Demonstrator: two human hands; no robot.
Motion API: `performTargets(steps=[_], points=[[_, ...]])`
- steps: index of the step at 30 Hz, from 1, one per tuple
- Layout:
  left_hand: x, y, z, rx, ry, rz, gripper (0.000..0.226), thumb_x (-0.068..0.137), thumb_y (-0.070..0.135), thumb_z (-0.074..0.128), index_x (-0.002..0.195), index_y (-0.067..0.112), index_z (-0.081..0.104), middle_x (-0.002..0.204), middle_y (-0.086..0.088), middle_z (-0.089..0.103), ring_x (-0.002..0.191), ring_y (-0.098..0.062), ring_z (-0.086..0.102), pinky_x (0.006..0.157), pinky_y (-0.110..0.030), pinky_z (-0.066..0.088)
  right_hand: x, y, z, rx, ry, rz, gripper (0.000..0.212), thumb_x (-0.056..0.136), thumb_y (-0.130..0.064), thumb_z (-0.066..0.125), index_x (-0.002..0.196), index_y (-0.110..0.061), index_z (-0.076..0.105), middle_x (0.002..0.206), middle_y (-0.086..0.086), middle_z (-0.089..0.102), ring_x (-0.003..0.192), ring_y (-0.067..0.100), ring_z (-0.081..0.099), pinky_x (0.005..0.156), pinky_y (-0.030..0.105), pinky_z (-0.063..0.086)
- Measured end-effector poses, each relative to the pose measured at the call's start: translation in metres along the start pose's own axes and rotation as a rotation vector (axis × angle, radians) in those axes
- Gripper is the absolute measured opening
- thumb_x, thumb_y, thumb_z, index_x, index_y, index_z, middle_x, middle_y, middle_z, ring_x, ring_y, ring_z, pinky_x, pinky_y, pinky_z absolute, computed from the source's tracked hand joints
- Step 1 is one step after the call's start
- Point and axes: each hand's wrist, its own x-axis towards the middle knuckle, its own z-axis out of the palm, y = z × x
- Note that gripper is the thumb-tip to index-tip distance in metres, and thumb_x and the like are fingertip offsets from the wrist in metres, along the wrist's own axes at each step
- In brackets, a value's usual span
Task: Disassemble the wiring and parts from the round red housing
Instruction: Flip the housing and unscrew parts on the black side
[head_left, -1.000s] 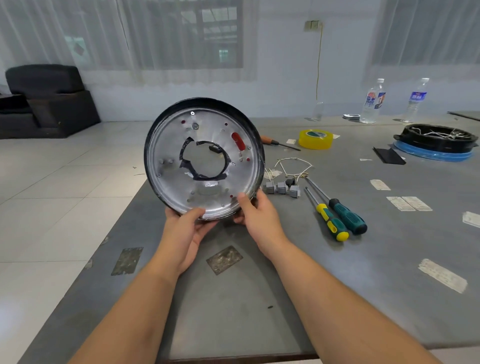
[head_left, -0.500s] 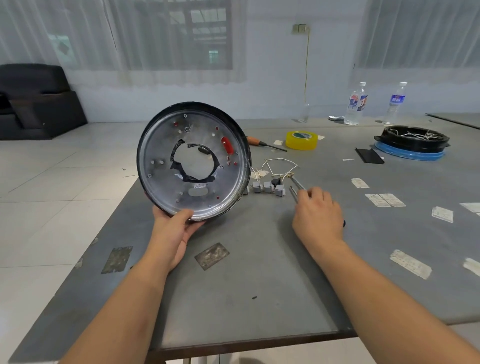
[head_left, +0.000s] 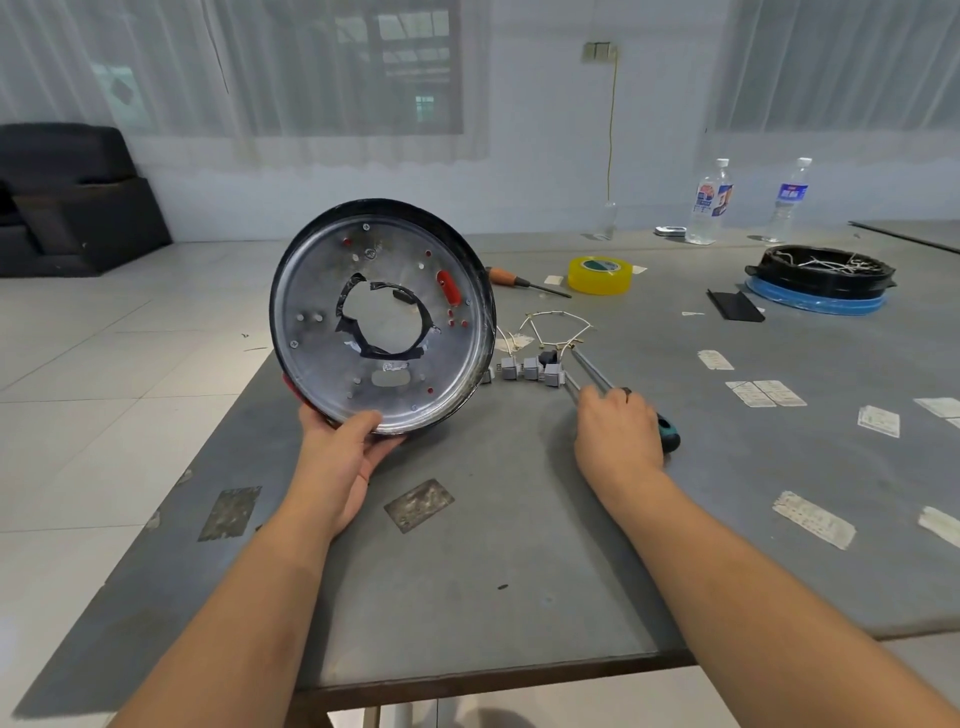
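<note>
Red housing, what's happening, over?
Left hand grips housing rim, upright. Right hand on the screwdrivers on table. Nothing in the way.

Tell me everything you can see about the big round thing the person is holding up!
The round housing is a shallow dish with a black rim and a dull silver metal plate inside. A ragged hole sits in the middle, edged with black tape. Small screws, holes and red spots dot the plate, and a red oblong piece sits at its right side. A bit of red shows at the lower left edge. It is tilted up on edge above the table's left corner. Only the left hand holds it, at the bottom rim.
</note>
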Motion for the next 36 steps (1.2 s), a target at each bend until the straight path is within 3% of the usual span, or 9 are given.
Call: performTargets(steps=[6,9,12,14,17,20,24,29,36], points=[[-0.001,0.001,0.001,-0.025,-0.009,-0.011,0.05,0.098,-0.012,0.056,0.131,0.022,0.04,0.133,-0.013,0.064,0.103,-0.03,0.077,0.07,-0.038,0.066,0.003,-0.001,-0.001,0.147,0.092,0.039,0.024,0.095,-0.003,0.044,0.116,-0.009,0.053,0.113,0.018,0.063,0.103,0.037,0.058,0.084,0.04,0.041],[0.0,0.003,0.003,-0.063,-0.011,-0.029,0.055,0.098,-0.014,0.054,0.135,0.023,0.038,0.136,-0.013,0.06,0.107,-0.036,0.074,0.073,-0.046,0.066,0.002,-0.006,-0.006,0.395,0.228,0.014,0.03,0.106,-0.017,0.044,0.135,-0.011,0.05,0.116,0.017,0.062,0.098,0.039,0.06,0.075,0.042,0.042],[0.006,0.006,0.005,-0.091,0.004,-0.042,0.059,0.096,-0.016,0.053,0.135,0.026,0.038,0.136,-0.013,0.059,0.102,-0.035,0.077,0.075,-0.048,0.066,-0.003,-0.018,-0.013,0.665,0.251,-0.089,0.038,0.109,-0.032,0.041,0.145,-0.022,0.048,0.127,0.009,0.063,0.108,0.037,0.062,0.086,0.049,0.052],[0.012,0.008,0.006,-0.1,0.013,-0.036,0.06,0.095,-0.018,0.052,0.133,0.027,0.041,0.136,-0.013,0.061,0.099,-0.034,0.078,0.077,-0.048,0.066,-0.002,-0.028,-0.016,0.81,0.197,-0.186,0.038,0.107,-0.035,0.045,0.145,-0.028,0.05,0.123,0.003,0.067,0.106,0.029,0.064,0.09,0.046,0.053],[0.019,0.013,0.009,-0.12,0.033,-0.004,0.063,0.093,-0.019,0.054,0.13,0.03,0.042,0.136,-0.011,0.062,0.103,-0.035,0.077,0.076,-0.046,0.066,0.002,-0.048,-0.015,1.092,-0.025,-0.182,0.034,0.101,-0.04,0.06,0.134,-0.034,0.056,0.104,-0.013,0.07,0.076,0.011,0.068,0.075,0.027,0.054],[0.023,0.011,0.01,-0.134,0.059,0.012,0.059,0.092,-0.02,0.056,0.119,0.031,0.044,0.134,-0.01,0.062,0.105,-0.034,0.076,0.076,-0.045,0.066,0.007,-0.067,-0.007,1.322,-0.192,-0.136,0.014,0.093,-0.034,0.074,0.105,-0.03,0.069,0.098,-0.003,0.076,0.061,0.005,0.063,0.059,0.02,0.051],[0.026,0.008,0.005,-0.155,0.086,0.001,0.057,0.092,-0.02,0.055,0.119,0.029,0.043,0.136,-0.012,0.06,0.111,-0.039,0.072,0.078,-0.049,0.066,0.009,-0.071,0.002,1.339,-0.229,-0.153,0.009,0.088,-0.032,0.078,0.096,-0.032,0.076,0.093,-0.004,0.076,0.056,0.012,0.066,0.061,0.025,0.055],[0.028,0.006,0.002,-0.179,0.103,-0.002,0.06,0.094,-0.02,0.052,0.133,0.023,0.038,0.142,-0.016,0.058,0.112,-0.042,0.072,0.078,-0.051,0.066,0.007,-0.067,0.005,1.305,-0.218,-0.136,0.009,0.083,-0.038,0.081,0.092,-0.035,0.08,0.082,-0.008,0.076,0.05,0.01,0.063,0.055,0.019,0.049],[0.025,0.007,0.0,-0.194,0.124,0.006,0.065,0.093,-0.021,0.048,0.138,0.024,0.036,0.142,-0.016,0.056,0.112,-0.043,0.071,0.072,-0.049,0.066,0.007,-0.066,0.007,1.294,-0.218,-0.155,0.008,0.078,-0.045,0.08,0.086,-0.045,0.078,0.071,-0.006,0.073,0.048,0.008,0.06,0.051,0.016,0.045]])
